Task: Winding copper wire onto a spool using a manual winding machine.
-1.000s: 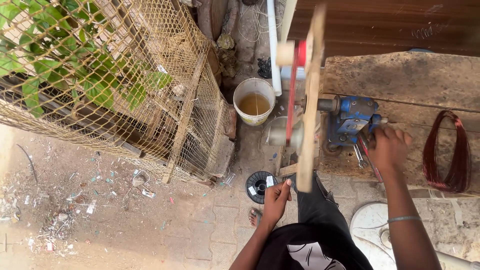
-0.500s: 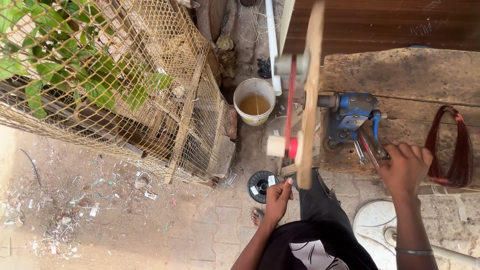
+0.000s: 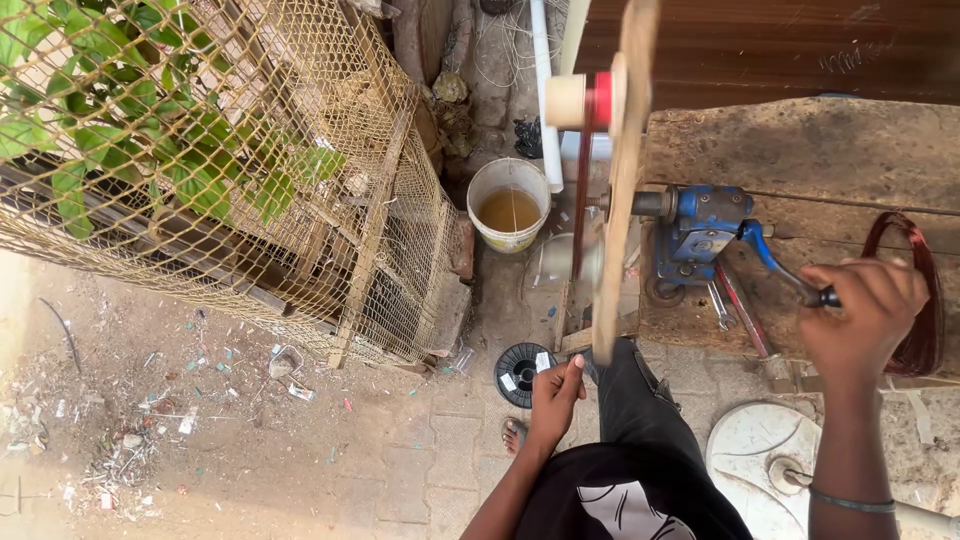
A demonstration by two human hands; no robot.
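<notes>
Change since earlier view: right hand (image 3: 865,315) has travelled from the middle of the bench toward its near right part, carrying the crank handle (image 3: 790,275) round with it; the wooden wheel (image 3: 620,180) shows at a different angle; left hand (image 3: 555,395) sits where it was
Right hand: fist closed round the dark grip at the end of the crank handle, fingers wrapped over it, a thin bangle on the wrist
Left hand: below the near left edge of the bench, fingers pinched narrow with the thumb up; whatever passes between them is too fine to make out
Winding machine (image 3: 700,230): blue cast body fixed on the bench (image 3: 830,150) near its left edge, shaft running left into the wooden wheel
Wooden wheel: seen edge-on, upright, overhanging the left edge of the bench, a red and cream spool (image 3: 580,100) on its left face
Copper wire coil (image 3: 915,290): reddish loop lying at the right edge of the bench, just beside the right hand
Hand tools (image 3: 735,315): lying on the bench just below the blue body, between the machine and the near edge
Bucket (image 3: 510,205): white, holding brownish liquid, on the ground left of the wheel
Black reel (image 3: 525,372): flat on the paving, just left of the left hand
Obstructions: wire mesh cage (image 3: 330,200) with green leaves fills the ground to the left; a white pipe (image 3: 545,90) stands behind the bucket; a white round disc (image 3: 765,470) lies on the ground below the right forearm
</notes>
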